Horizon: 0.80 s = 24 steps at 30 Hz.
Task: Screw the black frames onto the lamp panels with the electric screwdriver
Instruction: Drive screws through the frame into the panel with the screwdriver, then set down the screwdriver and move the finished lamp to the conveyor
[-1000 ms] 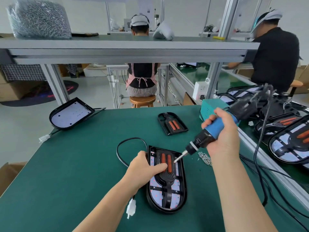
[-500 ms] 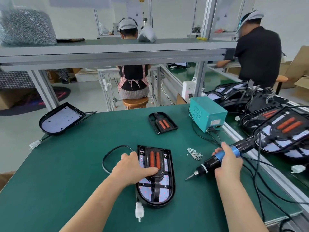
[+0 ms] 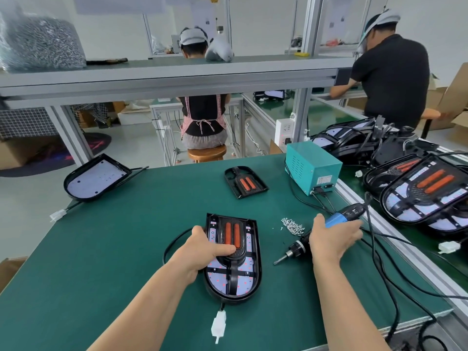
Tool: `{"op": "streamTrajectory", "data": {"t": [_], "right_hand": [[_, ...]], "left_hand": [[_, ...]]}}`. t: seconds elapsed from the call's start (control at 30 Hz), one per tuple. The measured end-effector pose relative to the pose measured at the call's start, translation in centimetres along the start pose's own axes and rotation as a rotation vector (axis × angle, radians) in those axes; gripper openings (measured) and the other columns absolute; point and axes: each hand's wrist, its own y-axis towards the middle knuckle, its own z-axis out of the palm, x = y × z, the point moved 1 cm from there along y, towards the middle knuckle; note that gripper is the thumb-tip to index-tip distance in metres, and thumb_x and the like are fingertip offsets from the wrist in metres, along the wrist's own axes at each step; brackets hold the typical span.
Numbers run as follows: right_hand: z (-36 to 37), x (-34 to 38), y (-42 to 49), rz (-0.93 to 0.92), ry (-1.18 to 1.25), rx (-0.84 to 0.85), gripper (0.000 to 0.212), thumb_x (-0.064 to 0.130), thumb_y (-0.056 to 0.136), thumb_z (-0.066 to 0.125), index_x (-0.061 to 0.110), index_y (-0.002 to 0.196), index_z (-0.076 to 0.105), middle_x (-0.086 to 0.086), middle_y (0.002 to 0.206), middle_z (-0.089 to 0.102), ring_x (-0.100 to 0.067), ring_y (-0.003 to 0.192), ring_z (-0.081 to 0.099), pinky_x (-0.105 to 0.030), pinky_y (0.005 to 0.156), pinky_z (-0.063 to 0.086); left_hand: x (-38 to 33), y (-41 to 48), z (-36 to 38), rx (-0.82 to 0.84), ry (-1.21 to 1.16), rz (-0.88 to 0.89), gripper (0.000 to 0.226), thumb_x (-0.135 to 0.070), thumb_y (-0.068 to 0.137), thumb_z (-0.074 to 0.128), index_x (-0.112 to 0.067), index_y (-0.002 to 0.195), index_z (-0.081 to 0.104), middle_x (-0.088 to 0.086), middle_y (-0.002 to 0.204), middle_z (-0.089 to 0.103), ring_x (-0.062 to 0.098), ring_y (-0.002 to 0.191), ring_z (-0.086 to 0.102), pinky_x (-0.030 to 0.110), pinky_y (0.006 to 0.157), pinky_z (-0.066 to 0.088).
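While gripping the lamp panel (image 3: 217, 277) by its left edge with the left hand (image 3: 202, 249), presses the thumb across the hump of the black frame (image 3: 235, 273) and pins both flat to the green mat (image 3: 101, 249). Rests the right hand (image 3: 331, 241) over the electric screwdriver (image 3: 296, 247) with fingers nearly straight, loose rather than clenched round the barrel. Finds the panel just left of that hand, long axis running straight away from the body, rounded end nearest. Finds the tool lying on the mat on a slant, blue barrel far and right, bit near and left, aimed at the panel's right rim but apart from it. Shows a small heap of screws (image 3: 292, 226) between the panel's far right corner and the barrel, nearer the right hand than the left. Probably calls for a screw first, then a short swing of the bit leftward over the frame.
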Motion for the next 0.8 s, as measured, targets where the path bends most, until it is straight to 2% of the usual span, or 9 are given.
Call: {"op": "streamTrajectory", "data": {"t": [0.07, 0.17, 0.27, 0.37, 0.43, 0.53, 0.6, 0.67, 0.8], "right_hand": [[-0.1, 0.2, -0.3, -0.004, -0.012, -0.012, 0.084, 0.018, 0.091, 0.071, -0.005, 0.152, 0.018, -0.028, 0.146, 0.032, -0.044, 0.131, 0.036, -0.052, 0.108, 0.04], [-0.4, 0.3, -0.8, -0.076, -0.052, -0.039, 0.091, 0.015, 0.092, 0.071, -0.006, 0.157, 0.01, -0.026, 0.157, 0.02, -0.042, 0.141, 0.027, -0.047, 0.117, 0.03], [-0.9, -0.3, -0.7, -0.169, -0.085, -0.07, 0.081, 0.011, 0.093, 0.069, -0.002, 0.157, 0.02, -0.023, 0.163, 0.012, -0.04, 0.149, 0.018, -0.046, 0.124, 0.019], [-1.2, -0.6, -0.5, -0.212, -0.067, -0.074, 0.07, 0.006, 0.093, 0.067, -0.001, 0.153, 0.032, -0.021, 0.162, 0.016, -0.038, 0.149, 0.02, -0.046, 0.123, 0.02], [-1.2, -0.6, -0.7, -0.28, -0.075, -0.087, 0.065, 0.003, 0.091, 0.068, -0.002, 0.149, 0.039, -0.021, 0.159, 0.023, -0.038, 0.145, 0.026, -0.048, 0.122, 0.023], [-0.9, -0.5, -1.1, -0.373, -0.088, -0.086, 0.058, 0.004, 0.089, 0.069, -0.003, 0.143, 0.048, -0.022, 0.153, 0.033, -0.041, 0.139, 0.035, -0.055, 0.117, 0.029], [-0.8, -0.4, -1.3, -0.396, -0.078, -0.085, 0.056, 0.007, 0.09, 0.069, -0.003, 0.141, 0.05, -0.021, 0.151, 0.037, -0.04, 0.138, 0.037, -0.057, 0.115, 0.03], [-0.9, -0.3, -1.5, -0.404, -0.029, -0.075, 0.053, 0.009, 0.091, 0.068, -0.002, 0.14, 0.05, -0.021, 0.148, 0.04, -0.038, 0.138, 0.037, -0.055, 0.117, 0.029], [-1.2, 0.4, -2.4, -0.5, 0.113, -0.011, 0.056, 0.024, 0.091, 0.063, -0.005, 0.137, 0.05, -0.025, 0.139, 0.046, -0.035, 0.135, 0.04, -0.047, 0.116, 0.032]], "left_hand": [[0.0, -0.1, 0.0, 0.01, -0.022, 0.004, 0.075, -0.024, 0.066, 0.092, -0.012, 0.12, 0.041, 0.007, 0.12, 0.063, 0.023, 0.111, 0.06, 0.04, 0.095, 0.047], [-0.1, -0.2, 0.2, 0.023, -0.041, -0.001, 0.083, -0.026, 0.058, 0.091, -0.012, 0.122, 0.04, 0.009, 0.122, 0.061, 0.027, 0.115, 0.059, 0.046, 0.102, 0.046], [-0.2, -0.3, 0.4, 0.038, -0.087, 0.016, 0.079, -0.024, 0.059, 0.092, -0.012, 0.119, 0.041, 0.01, 0.121, 0.064, 0.026, 0.111, 0.062, 0.045, 0.1, 0.048], [-0.2, -0.3, 0.6, 0.018, -0.15, 0.042, 0.086, -0.022, 0.063, 0.093, -0.01, 0.129, 0.038, 0.009, 0.123, 0.062, 0.027, 0.114, 0.061, 0.049, 0.106, 0.045], [-0.4, -0.2, 0.6, -0.019, -0.207, 0.085, 0.074, -0.017, 0.07, 0.091, -0.01, 0.124, 0.042, 0.008, 0.119, 0.065, 0.025, 0.111, 0.063, 0.048, 0.105, 0.046], [-1.2, -0.3, 0.5, -0.049, -0.321, 0.179, 0.06, -0.013, 0.072, 0.089, -0.015, 0.115, 0.048, 0.002, 0.105, 0.074, 0.016, 0.093, 0.073, 0.035, 0.085, 0.054], [-2.0, -0.5, 0.3, -0.061, -0.389, 0.241, 0.057, -0.011, 0.073, 0.088, -0.017, 0.114, 0.049, -0.005, 0.093, 0.077, 0.01, 0.084, 0.074, 0.028, 0.074, 0.052], [-2.5, -0.9, 0.1, -0.071, -0.436, 0.29, 0.055, -0.01, 0.074, 0.087, -0.02, 0.113, 0.049, -0.01, 0.088, 0.077, 0.011, 0.084, 0.075, 0.03, 0.076, 0.054], [-2.9, -1.9, -0.5, -0.067, -0.481, 0.372, 0.054, -0.01, 0.077, 0.085, -0.024, 0.114, 0.049, -0.008, 0.095, 0.077, 0.015, 0.09, 0.075, 0.033, 0.079, 0.055]]}}
